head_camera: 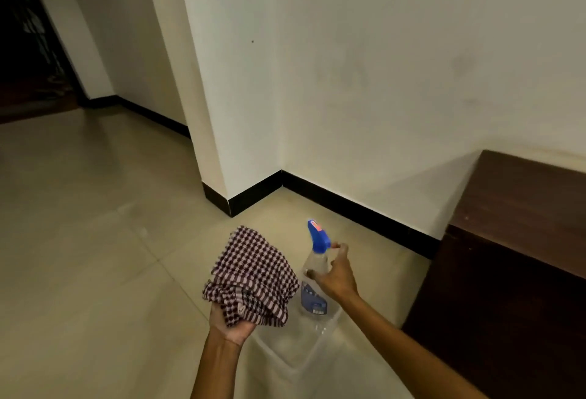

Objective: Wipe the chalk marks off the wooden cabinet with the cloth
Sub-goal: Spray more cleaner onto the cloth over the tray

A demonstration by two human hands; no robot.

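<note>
meanwhile, low in the middle of the frame: left hand point(230, 324) palm up, fingers curled under a bunched checked cloth point(252, 275) and gripping it. just right of that, right hand point(336, 275) around the neck of a clear spray bottle point(314, 284) with a blue trigger head point(318, 237), thumb and fingers spread, one fingertip up near the trigger; whether clamped tight or only closing on it, cannot tell through the blur. bottle standing in or over a clear plastic tub point(295, 348) on the tiled floor point(95, 240). wooden cabinet point(513, 240) at the right edge, dark brown, well apart from both hands; no chalk marks readable from this angle.

likely trouble from here: loose hold on a smooth, possibly wet bottle neck, so a slip and a drop into the tub or onto the tiles. nozzle pointing up and away toward the wall point(380, 81), so a stray squeeze would probably wet plaster instead of cloth. bunched cloth hanging over the palm, so a fold could slide off.
</note>
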